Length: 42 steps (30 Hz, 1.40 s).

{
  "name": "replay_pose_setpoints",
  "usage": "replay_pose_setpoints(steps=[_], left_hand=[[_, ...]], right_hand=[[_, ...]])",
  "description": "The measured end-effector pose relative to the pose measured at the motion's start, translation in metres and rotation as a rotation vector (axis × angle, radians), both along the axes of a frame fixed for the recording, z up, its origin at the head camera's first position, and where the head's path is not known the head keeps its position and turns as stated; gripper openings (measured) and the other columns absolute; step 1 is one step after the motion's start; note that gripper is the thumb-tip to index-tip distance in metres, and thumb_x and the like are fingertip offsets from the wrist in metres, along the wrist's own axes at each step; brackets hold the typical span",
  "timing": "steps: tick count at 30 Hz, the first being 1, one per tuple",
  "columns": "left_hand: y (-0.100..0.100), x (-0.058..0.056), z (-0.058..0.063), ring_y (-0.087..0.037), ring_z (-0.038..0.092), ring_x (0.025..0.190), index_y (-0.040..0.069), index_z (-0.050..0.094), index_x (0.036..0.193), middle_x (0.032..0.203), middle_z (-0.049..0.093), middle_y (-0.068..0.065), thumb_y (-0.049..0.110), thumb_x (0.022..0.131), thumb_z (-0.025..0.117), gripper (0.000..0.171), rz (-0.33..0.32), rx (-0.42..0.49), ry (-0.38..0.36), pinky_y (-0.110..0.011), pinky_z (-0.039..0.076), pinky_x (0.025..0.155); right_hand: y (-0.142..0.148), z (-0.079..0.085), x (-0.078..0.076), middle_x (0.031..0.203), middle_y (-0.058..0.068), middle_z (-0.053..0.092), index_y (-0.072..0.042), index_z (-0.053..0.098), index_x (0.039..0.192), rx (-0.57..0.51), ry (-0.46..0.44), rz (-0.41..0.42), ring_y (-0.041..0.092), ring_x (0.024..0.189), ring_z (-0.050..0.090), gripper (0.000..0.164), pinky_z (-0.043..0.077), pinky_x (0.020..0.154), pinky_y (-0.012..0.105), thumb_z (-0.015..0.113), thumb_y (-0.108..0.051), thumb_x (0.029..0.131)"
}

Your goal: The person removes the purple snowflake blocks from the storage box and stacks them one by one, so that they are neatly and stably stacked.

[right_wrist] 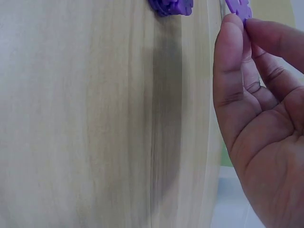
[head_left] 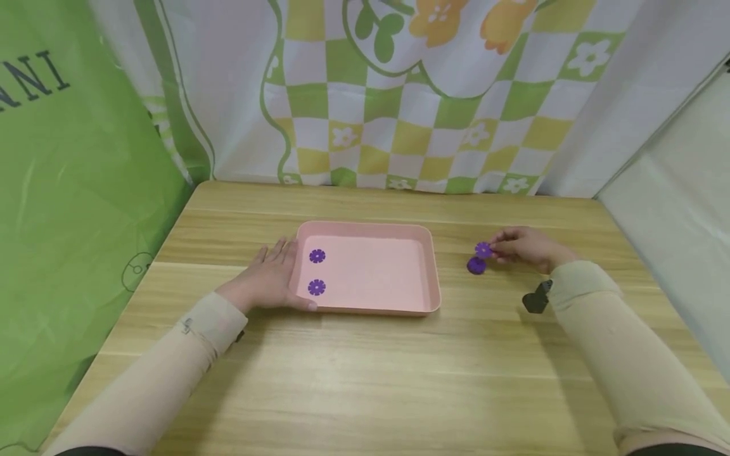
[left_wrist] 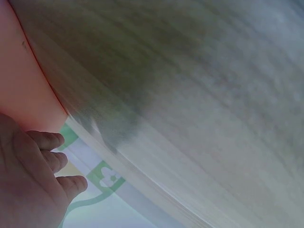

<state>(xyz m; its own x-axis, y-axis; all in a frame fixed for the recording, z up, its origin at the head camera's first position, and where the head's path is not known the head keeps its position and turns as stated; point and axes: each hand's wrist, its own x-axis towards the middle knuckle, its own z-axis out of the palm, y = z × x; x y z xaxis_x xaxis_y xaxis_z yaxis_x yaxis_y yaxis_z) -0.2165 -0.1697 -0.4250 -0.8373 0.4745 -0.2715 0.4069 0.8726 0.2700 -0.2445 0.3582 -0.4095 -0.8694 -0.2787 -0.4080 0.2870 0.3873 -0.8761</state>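
My left hand (head_left: 267,278) rests with spread fingers on the left rim of a pink tray (head_left: 376,272), its thumb along the near edge. Two purple notched discs, an upper one (head_left: 317,256) and a lower one (head_left: 317,287), lie flat inside the tray at its left end. To the tray's right, my right hand (head_left: 526,247) pinches another purple notched disc (right_wrist: 241,8) between thumb and finger. Just below that disc, a small stack of purple discs (head_left: 476,266) sits on the table. In the left wrist view, the tray's pink side (left_wrist: 23,76) shows beside my fingers.
The wooden table (head_left: 365,380) ends at a checked, flowered curtain (head_left: 399,126) behind the tray. A green sheet (head_left: 68,221) hangs at the left and a white one (head_left: 678,183) at the right. A dark wrist device (head_left: 536,299) hangs under the right sleeve.
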Motion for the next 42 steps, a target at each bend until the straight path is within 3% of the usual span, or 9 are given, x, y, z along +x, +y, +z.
replay_pose_setpoints(steps=[6, 24, 42], left_hand=[[-0.001, 0.000, -0.001, -0.043, -0.004, 0.156, -0.010, -0.002, 0.160, 0.169, 0.000, -0.028, 0.083, 0.070, 0.073, 0.149, 0.005, 0.019, 0.001, -0.060, -0.003, 0.123], [-0.001, -0.002, -0.004, -0.044, -0.004, 0.156, -0.010, -0.003, 0.160, 0.169, 0.000, -0.028, 0.083, 0.070, 0.073, 0.150, 0.000, 0.029, -0.017, -0.061, -0.003, 0.123], [0.000, -0.002, -0.002, -0.043, -0.005, 0.156, -0.009, -0.004, 0.160, 0.169, -0.001, -0.027, 0.082, 0.070, 0.074, 0.149, 0.008, 0.030, -0.020, -0.060, -0.003, 0.123]], right_hand=[[-0.001, -0.004, 0.001, 0.100, 0.004, 0.066, 0.014, 0.054, 0.122, -0.038, -0.025, -0.022, 0.011, 0.091, 0.067, 0.020, 0.059, 0.085, 0.024, 0.049, 0.002, 0.106], [0.002, -0.024, 0.005, 0.100, 0.003, 0.065, 0.017, 0.049, 0.127, -0.028, -0.045, 0.002, 0.009, 0.089, 0.066, 0.026, 0.059, 0.084, 0.023, 0.048, 0.001, 0.108], [-0.003, -0.019, 0.006, 0.096, 0.002, 0.067, 0.016, 0.053, 0.123, -0.014, -0.043, -0.001, 0.007, 0.087, 0.066, 0.023, 0.058, 0.081, 0.021, 0.049, 0.001, 0.107]])
